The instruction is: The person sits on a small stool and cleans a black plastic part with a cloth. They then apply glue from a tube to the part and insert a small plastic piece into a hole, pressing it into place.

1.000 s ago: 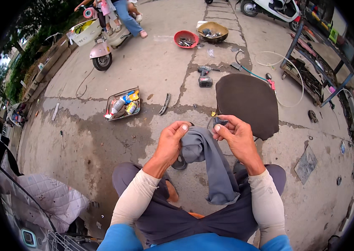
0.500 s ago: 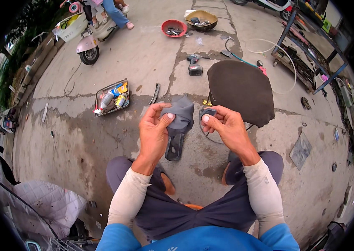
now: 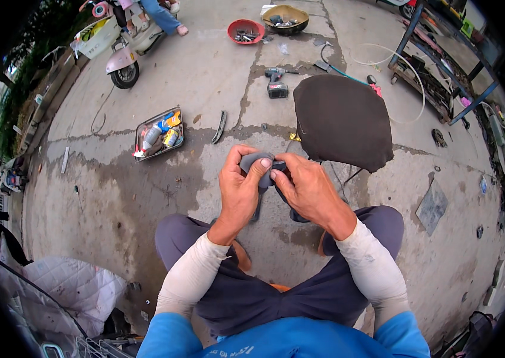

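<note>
My left hand is closed on a folded grey cloth, thumb on top. My right hand meets it with fingers closed on a small dark piece, mostly hidden, pressed against the cloth. Both hands are together over my spread knees, just below a dark brown padded seat with thin legs. Dark objects under my hands are largely covered by them.
A tray of cans and bottles lies left, a cordless drill ahead, red bowl and tan bowl beyond. A metal cart stands right. A person is with a pink scooter.
My hands have come together. The grey cloth, hanging long a second ago, is bunched small between them, and the dark piece in my right hand has moved against it.
</note>
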The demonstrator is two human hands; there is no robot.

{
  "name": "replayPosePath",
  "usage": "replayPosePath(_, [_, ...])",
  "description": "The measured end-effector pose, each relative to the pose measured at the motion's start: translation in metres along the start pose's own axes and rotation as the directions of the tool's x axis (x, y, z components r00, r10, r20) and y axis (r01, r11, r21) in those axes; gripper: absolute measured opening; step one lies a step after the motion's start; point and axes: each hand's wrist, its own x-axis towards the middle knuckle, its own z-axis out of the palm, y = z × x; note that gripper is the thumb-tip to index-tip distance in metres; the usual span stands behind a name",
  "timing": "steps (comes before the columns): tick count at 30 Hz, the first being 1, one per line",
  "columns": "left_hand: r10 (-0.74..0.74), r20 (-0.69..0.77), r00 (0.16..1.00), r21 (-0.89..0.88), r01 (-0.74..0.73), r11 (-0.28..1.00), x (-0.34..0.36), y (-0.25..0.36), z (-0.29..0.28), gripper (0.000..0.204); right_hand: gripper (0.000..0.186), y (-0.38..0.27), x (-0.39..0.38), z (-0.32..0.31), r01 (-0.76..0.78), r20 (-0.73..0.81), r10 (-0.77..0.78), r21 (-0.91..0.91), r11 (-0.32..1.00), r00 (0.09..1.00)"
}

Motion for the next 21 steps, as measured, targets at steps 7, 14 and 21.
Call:
replayPosePath(7, [0.05,0.052,0.997,0.214,-0.06,0.975,0.01,-0.005,0.0,0.019,0.026,0.009,-0.013,0.001,0.064,0.073,-0.051,-0.185,0.981,0.996])
replayPosePath(14, [-0.162,-0.01,0.987,-0.336,0.149,0.93,0.024,-0.003,-0.016,0.024,0.034,0.019,-0.008,-0.007,-0.284,0.011,0.308,0.418,0.863,0.951])
replayPosePath(21, [-0.03,0.092,0.995,0.018,0.029,0.999,0.005,-0.001,0.007,0.016,0.031,0.004,-0.008,-0.008,-0.218,-0.029,0.223,0.125,0.968,0.974])
